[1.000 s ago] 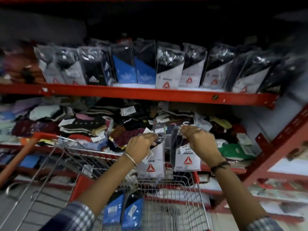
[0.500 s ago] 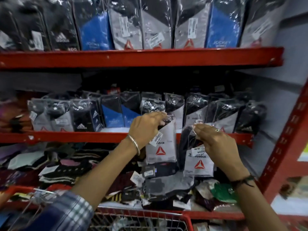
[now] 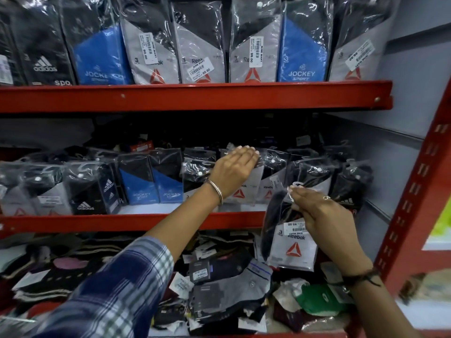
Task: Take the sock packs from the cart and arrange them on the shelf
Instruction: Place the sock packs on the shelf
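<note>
My left hand (image 3: 233, 170) reaches onto the middle red shelf (image 3: 117, 222) and holds a grey-and-black Reebok sock pack (image 3: 246, 189) by its top, standing it in the row of packs there. My right hand (image 3: 322, 215) is lower and to the right, in front of the shelf edge, pinching the top of a second Reebok sock pack (image 3: 291, 245) that hangs down in clear plastic. The cart is out of view.
The top shelf (image 3: 195, 96) carries a row of upright Adidas, Jockey and Reebok packs. Blue Jockey packs (image 3: 151, 181) and Adidas packs (image 3: 90, 191) stand left of my left hand. Loose socks (image 3: 219, 284) lie heaped on the bottom shelf. A red upright post (image 3: 419, 191) stands at right.
Both hands rose from the cart toward the middle shelf. My left hand moved its pack up and in among the row; my right hand stayed lower with its pack. The cart dropped out of view.
</note>
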The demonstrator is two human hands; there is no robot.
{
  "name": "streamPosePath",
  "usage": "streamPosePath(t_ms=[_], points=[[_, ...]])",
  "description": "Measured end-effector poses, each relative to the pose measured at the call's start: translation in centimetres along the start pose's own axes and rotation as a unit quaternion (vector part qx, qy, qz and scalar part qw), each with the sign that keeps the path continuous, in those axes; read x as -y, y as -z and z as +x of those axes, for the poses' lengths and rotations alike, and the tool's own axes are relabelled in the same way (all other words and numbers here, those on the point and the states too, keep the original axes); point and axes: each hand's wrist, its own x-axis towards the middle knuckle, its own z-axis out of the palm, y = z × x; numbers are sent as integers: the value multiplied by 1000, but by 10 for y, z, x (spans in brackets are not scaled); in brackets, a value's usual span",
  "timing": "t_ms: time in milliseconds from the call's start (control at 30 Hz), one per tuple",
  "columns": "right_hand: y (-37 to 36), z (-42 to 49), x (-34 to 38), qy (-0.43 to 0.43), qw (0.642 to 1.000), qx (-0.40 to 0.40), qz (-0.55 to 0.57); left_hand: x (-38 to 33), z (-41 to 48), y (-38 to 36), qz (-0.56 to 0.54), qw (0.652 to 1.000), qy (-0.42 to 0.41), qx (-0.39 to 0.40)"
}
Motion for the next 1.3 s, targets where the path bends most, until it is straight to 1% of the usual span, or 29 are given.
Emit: streamPosePath(t_ms=[133,300,400,467,533,567,633,667,700,800,933,1100,1233,1300], points=[[-4,2,-4,-2,1000,1,4,0,-13,-15,13,999,33,34],[-6,12,-5,4,1000,-15,2,-18,-29,-18,-18,993,77,92],[-7,22,-5,14,999,-27,-9,-24,-29,-16,-45,987,123,91],[-9,30,-5,25,999,-44,-20,-37,-37,-12,-62,985,140,77],[-14,38,-5,41,996,-64,-38,-55,-52,-9,-92,988,109,60],[-17,42,-5,52,995,-73,-48,-66,-59,-7,-103,990,69,61],[-26,50,-6,77,991,-92,-64,-87,-73,-10,-97,992,-20,80],[-30,52,-7,87,989,-101,-68,-94,-77,-13,-83,991,-42,102],[-34,55,-8,94,987,-112,-68,-99,-80,-17,-69,989,-41,127],[-46,60,-10,113,981,-145,-66,-102,-81,-28,-62,982,13,179],[-63,68,-18,117,980,-147,-69,-99,-72,-40,-54,968,52,238],[-80,72,-24,111,985,-116,-55,-99,-72,-48,-64,955,68,280],[-90,64,-26,90,992,-81,-37,-104,-83,-48,-79,948,54,304],[-91,61,-26,77,995,-65,-28,-104,-86,-46,-94,948,49,301]])
